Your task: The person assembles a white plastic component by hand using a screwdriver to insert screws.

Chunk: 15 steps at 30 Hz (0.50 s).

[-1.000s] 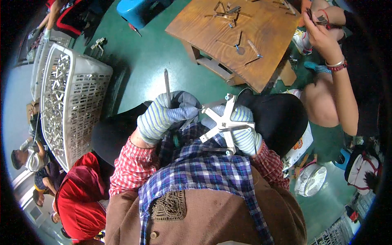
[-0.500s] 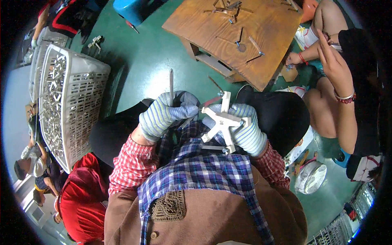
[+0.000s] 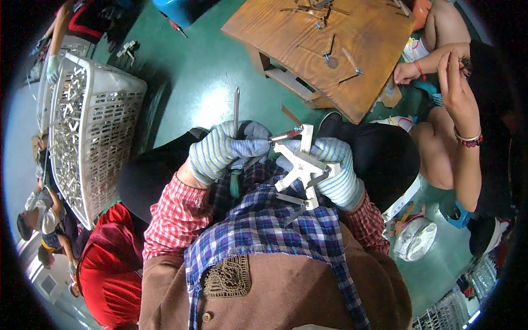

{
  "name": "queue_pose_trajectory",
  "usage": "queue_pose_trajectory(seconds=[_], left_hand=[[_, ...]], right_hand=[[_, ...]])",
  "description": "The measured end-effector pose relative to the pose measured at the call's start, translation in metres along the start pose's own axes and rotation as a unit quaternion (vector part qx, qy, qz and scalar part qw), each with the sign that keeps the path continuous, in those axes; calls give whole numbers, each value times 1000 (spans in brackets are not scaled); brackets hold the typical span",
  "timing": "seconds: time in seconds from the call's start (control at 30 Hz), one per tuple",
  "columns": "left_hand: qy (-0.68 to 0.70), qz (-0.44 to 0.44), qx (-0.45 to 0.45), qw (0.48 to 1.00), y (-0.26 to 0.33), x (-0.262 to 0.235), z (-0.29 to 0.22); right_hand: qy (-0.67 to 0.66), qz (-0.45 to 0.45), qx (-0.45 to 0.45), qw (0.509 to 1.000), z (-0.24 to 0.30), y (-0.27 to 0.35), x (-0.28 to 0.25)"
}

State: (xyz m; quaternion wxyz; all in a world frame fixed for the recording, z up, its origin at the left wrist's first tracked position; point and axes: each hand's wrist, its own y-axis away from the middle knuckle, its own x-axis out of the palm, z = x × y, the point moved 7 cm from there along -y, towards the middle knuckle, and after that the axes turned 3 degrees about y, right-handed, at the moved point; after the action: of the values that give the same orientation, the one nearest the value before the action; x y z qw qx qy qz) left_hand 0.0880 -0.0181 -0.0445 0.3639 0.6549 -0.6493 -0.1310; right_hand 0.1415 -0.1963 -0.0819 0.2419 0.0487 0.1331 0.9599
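Wrapped in a striped glove, my left hand (image 3: 223, 153) is closed on a screwdriver (image 3: 236, 113), whose metal shaft points up and whose green handle end shows below the fist. Its thumb and fingertips also pinch at the end of a thin metal strip (image 3: 286, 135). My gloved right hand (image 3: 336, 170) grips a white star-shaped bracket (image 3: 300, 168) from the right, above my lap. Narrow metal strips hang from several of the bracket's arms, jutting out at different angles. The fingers behind the bracket are partly hidden.
A wooden table (image 3: 286, 33) with loose metal strips and screws stands ahead. On the left is a white plastic basket (image 3: 113, 104) full of small metal parts. A co-worker's raised hand (image 3: 461, 102) is at the right, near a round wrapped bundle (image 3: 415, 239).
The metal strips on the bracket have swung to new angles, and the bracket has tilted slightly. My left fingertips now meet the upper strip's end. The co-worker's raised hand has shifted.
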Motion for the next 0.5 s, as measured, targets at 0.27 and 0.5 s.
queue_pose_trajectory(seconds=[0.27,0.5], left_hand=[[-75,-28,13,997,-3,-4,7],[-178,-36,57,982,-9,-10,9]], right_hand=[[589,-99,-232,768,85,7,6],[450,-118,-233,854,73,8,-5]])
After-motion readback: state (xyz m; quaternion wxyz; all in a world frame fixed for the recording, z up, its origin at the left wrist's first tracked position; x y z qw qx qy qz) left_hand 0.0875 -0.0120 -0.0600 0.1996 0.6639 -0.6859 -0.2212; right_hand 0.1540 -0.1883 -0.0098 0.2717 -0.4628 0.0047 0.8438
